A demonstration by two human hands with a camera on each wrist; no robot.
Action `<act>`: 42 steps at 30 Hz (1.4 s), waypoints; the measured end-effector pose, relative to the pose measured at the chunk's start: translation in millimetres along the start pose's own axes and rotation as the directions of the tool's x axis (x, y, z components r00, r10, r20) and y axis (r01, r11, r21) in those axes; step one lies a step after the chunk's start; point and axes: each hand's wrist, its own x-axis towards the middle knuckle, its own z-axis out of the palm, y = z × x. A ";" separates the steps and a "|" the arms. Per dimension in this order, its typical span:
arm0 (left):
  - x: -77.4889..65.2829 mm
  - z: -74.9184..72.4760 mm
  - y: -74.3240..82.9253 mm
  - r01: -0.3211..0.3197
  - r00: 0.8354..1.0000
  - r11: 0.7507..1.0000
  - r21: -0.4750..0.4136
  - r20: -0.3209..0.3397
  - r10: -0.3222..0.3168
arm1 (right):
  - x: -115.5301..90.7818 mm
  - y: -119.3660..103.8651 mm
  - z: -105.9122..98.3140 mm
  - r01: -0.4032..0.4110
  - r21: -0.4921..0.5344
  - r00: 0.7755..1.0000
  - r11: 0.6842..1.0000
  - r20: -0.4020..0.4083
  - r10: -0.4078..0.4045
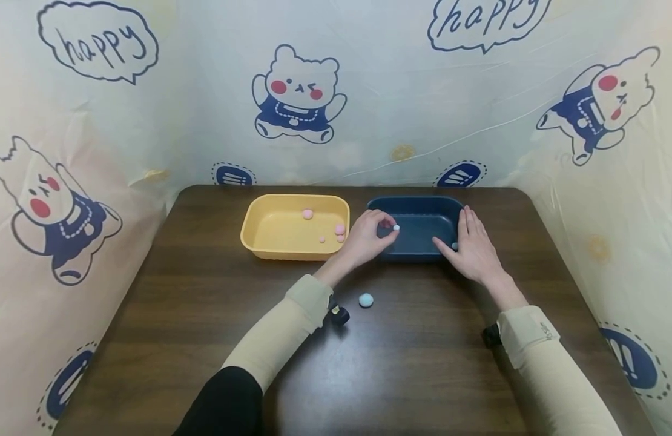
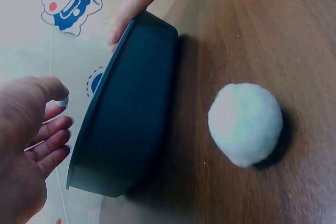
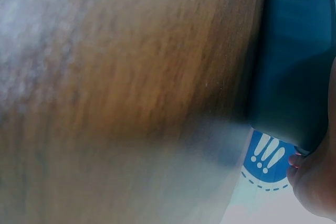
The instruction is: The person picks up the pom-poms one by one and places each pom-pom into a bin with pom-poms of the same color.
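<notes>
Over the left end of a dark blue tray, my left hand pinches a small pale blue ball between thumb and forefinger. In the left wrist view the same ball shows at the fingertips, its lower part hidden. My right hand rests against the tray's right end with its fingers straight, the thumb over the near rim. Beside that thumb a small light blue ball lies inside the tray, partly covered. A larger light blue ball sits on the table in front, close to the left wrist.
A yellow tray stands left of the blue one, with several pink balls in it. Both trays are near the back edge of the brown wooden table. A printed cloth hangs behind and along both sides.
</notes>
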 end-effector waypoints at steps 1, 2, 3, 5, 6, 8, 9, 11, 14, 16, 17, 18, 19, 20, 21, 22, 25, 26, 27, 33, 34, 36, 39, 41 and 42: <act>1.4 0.6 0.0 0.003 1.000 1.000 -0.004 0.006 -0.003 | 0.2 -0.3 0.0 -0.001 0.000 1.000 1.000 0.000 0.001; 2.8 1.3 -0.3 0.006 1.000 1.000 -0.005 0.011 -0.006 | 0.4 -0.5 0.0 -0.001 0.001 1.000 1.000 0.000 0.001; 4.0 1.9 -0.3 0.009 1.000 1.000 -0.007 0.014 -0.008 | 0.6 -0.7 0.1 -0.001 0.001 1.000 1.000 -0.001 0.001; 6.1 3.1 -0.2 0.016 1.000 1.000 -0.009 0.019 -0.016 | 0.8 -1.1 0.3 0.001 -0.003 1.000 1.000 -0.003 -0.001; 7.0 3.7 -0.4 0.018 1.000 1.000 -0.006 0.019 -0.018 | 0.9 -1.2 0.4 0.001 -0.004 1.000 1.000 -0.003 -0.001; 8.8 5.1 -0.7 0.019 1.000 1.000 -0.006 0.015 -0.019 | 1.0 -1.2 0.7 0.002 -0.007 1.000 1.000 -0.004 -0.002; 9.8 5.7 -0.8 0.019 1.000 1.000 -0.005 0.012 -0.019 | 0.9 -1.1 0.9 0.002 -0.006 1.000 1.000 -0.004 -0.002; 11.4 7.0 -1.3 0.019 1.000 1.000 -0.003 0.006 -0.019 | 0.8 -0.7 1.1 0.001 -0.004 1.000 1.000 -0.003 -0.001; 14.3 9.0 -1.6 0.022 1.000 1.000 0.000 0.003 -0.022 | 0.5 -0.1 1.0 -0.001 -0.002 1.000 1.000 -0.003 0.001; 15.7 10.2 -1.6 0.027 1.000 1.000 0.006 0.004 -0.027 | 0.4 0.3 0.9 -0.002 -0.003 1.000 1.000 -0.003 0.002; 16.5 10.6 -1.4 0.029 1.000 1.000 0.008 0.004 -0.029 | 0.3 0.5 0.9 -0.002 -0.003 1.000 1.000 -0.003 0.002; 17.2 11.0 -1.3 0.030 1.000 1.000 0.009 0.004 -0.030 | 0.3 0.6 1.0 -0.003 -0.003 1.000 1.000 -0.004 0.003; 17.7 11.4 -1.2 0.031 1.000 0.999 0.008 0.003 -0.031 | 0.3 0.9 1.0 -0.004 -0.002 1.000 1.000 -0.005 0.004; 18.3 11.9 -1.3 0.031 1.000 0.999 0.010 0.001 -0.031 | 0.3 1.1 1.0 -0.004 -0.001 1.000 1.000 -0.005 0.004; 18.8 12.2 -1.3 0.032 0.999 0.999 0.011 -0.001 -0.032 | 0.3 1.2 1.0 -0.004 0.000 1.000 1.000 -0.006 0.004; 19.0 12.5 -1.6 0.032 0.999 0.999 0.011 -0.004 -0.032 | 0.4 1.4 1.1 -0.004 0.000 1.000 1.000 -0.006 0.004; 17.6 13.0 -3.0 0.031 1.000 0.999 0.012 -0.005 -0.031 | 0.6 1.4 1.2 -0.001 0.001 1.000 1.000 -0.006 0.001; 16.3 12.8 -3.4 0.032 0.999 0.999 0.009 -0.001 -0.032 | 0.6 1.3 1.2 0.001 0.000 1.000 1.000 -0.005 -0.001; 14.5 12.2 -3.7 0.034 0.999 0.999 0.006 0.007 -0.034 | 0.6 1.2 1.1 0.002 -0.002 1.000 1.000 -0.005 -0.002; -3.6 6.7 -5.0 0.002 0.999 1.000 -0.001 0.051 -0.002 | 0.3 -1.1 0.8 0.003 0.000 1.000 1.000 -0.007 -0.003; -7.0 5.7 -4.4 -0.009 0.998 1.000 0.003 0.057 0.009 | 0.1 -1.3 0.5 0.004 0.001 1.000 1.000 -0.008 -0.004; -13.9 3.7 -2.4 -0.033 0.997 0.999 0.013 0.071 0.032 | -0.1 -1.3 0.0 0.004 0.002 1.000 1.000 -0.011 -0.004; -23.2 1.4 -0.3 -0.045 0.994 0.999 0.016 0.099 0.043 | 0.0 -0.3 0.3 0.005 0.000 1.000 1.000 -0.014 -0.005; -29.3 0.2 0.3 -0.050 0.992 0.998 0.023 0.113 0.047 | 0.1 0.5 0.8 0.006 -0.001 1.000 1.000 -0.015 -0.006; -32.5 -0.5 0.3 -0.048 0.992 0.998 0.028 0.122 0.044 | 0.2 0.8 1.1 0.008 -0.002 1.000 1.000 -0.015 -0.008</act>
